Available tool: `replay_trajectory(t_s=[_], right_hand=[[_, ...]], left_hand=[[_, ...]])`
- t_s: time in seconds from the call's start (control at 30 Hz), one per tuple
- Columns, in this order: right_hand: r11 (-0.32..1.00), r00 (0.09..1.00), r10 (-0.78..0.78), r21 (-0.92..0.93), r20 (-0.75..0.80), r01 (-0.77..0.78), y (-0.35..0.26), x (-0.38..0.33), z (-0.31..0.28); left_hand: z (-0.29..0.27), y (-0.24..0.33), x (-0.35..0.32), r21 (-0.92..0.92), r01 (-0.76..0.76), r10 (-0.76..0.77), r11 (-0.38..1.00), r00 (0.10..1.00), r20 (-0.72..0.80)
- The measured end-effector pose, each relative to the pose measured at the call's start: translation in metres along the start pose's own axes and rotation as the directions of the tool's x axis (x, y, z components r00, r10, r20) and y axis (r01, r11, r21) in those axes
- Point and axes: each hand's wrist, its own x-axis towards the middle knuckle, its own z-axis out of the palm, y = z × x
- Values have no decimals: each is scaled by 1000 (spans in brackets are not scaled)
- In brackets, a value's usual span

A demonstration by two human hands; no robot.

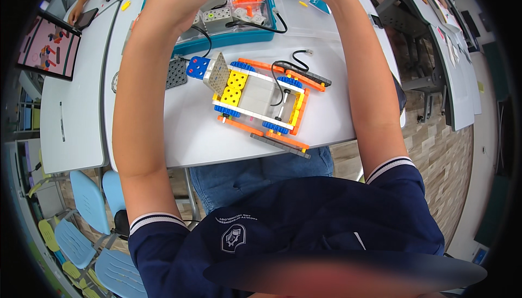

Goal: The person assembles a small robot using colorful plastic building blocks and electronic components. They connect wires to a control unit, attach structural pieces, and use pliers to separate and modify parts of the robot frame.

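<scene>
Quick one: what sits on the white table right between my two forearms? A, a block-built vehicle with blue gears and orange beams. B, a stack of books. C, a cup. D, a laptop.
A: the block-built vehicle lies on the white table between the forearms, with blue gears, yellow blocks and orange beams showing.

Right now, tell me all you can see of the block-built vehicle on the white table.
The block-built vehicle lies flat on the white table, skewed to its edge, between the person's forearms; neither hand touches it. It looks like plastic: a pale grey middle, yellow holed blocks, orange beams along both sides, blue toothed wheels, dark grey strips outside. A grey perforated plate stands tilted at its left end, beside a blue holed block. A black cable loops off its right end across the table.
</scene>
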Motion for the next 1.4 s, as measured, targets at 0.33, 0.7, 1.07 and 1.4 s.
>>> replay_trajectory(t_s=[0.33,0.7,1.07,1.4], right_hand=[[990,1000,17,-137,9,-15,-3,8,-11],[981,997,68,-185,24,-63,-9,-4,-3],[967,991,-78,-235,111,102,-38,-19,4],[858,794,-511,145,330,492,-98,-99,61]], left_hand=[[4,-1,0,-13,36,-36,999,999,-7],[4,-3,0,-10,19,-19,1000,1000,19],[5,-7,3,-39,51,-52,998,998,-32],[10,-13,7,-232,94,-126,968,984,-127]])
